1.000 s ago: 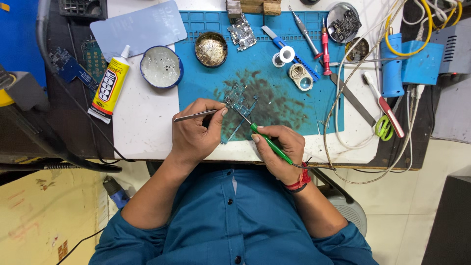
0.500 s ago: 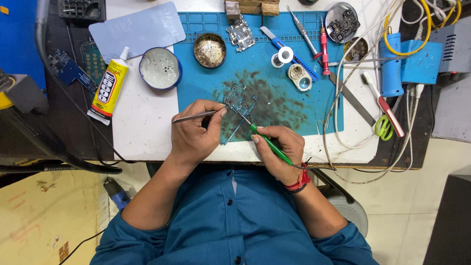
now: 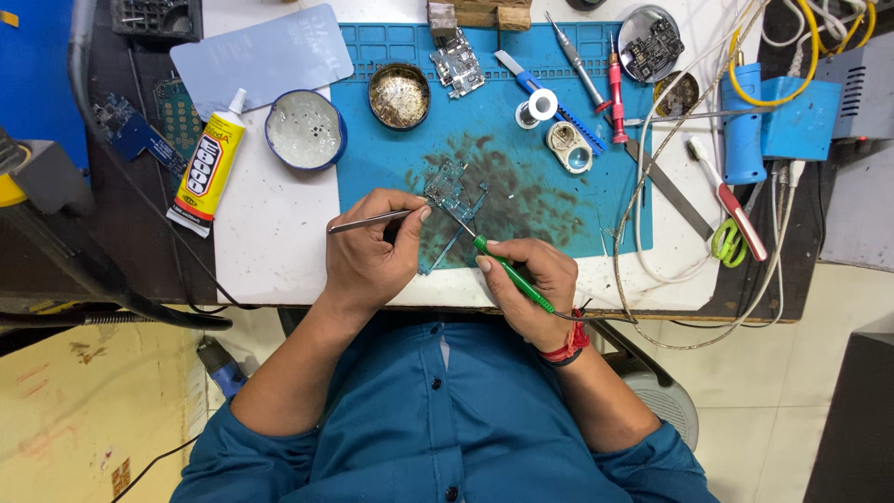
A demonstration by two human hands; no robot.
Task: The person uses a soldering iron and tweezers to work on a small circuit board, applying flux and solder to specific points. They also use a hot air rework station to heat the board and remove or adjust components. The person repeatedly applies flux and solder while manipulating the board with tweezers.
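Note:
My left hand [image 3: 372, 250] grips metal tweezers [image 3: 363, 222], whose tips meet a small circuit board [image 3: 451, 184] lying on the blue work mat [image 3: 568, 219]. My right hand [image 3: 529, 279] holds a green-handled soldering iron [image 3: 507, 270]; its thin tip reaches up and left to the same board. A cable runs from the iron past my right wrist, which wears a red band. Both hands rest near the table's front edge.
On the mat lie a brass wool tin [image 3: 399, 95], a solder spool [image 3: 538, 106], another board [image 3: 456, 63], screwdrivers [image 3: 616, 89] and a blade. Left of it stand a round blue tin [image 3: 305, 130] and a yellow glue tube [image 3: 210, 166]. Cables [image 3: 652, 233] and a blue tool [image 3: 745, 130] crowd the right.
Both hands stay at the board; the tweezers and iron tip have shifted only slightly.

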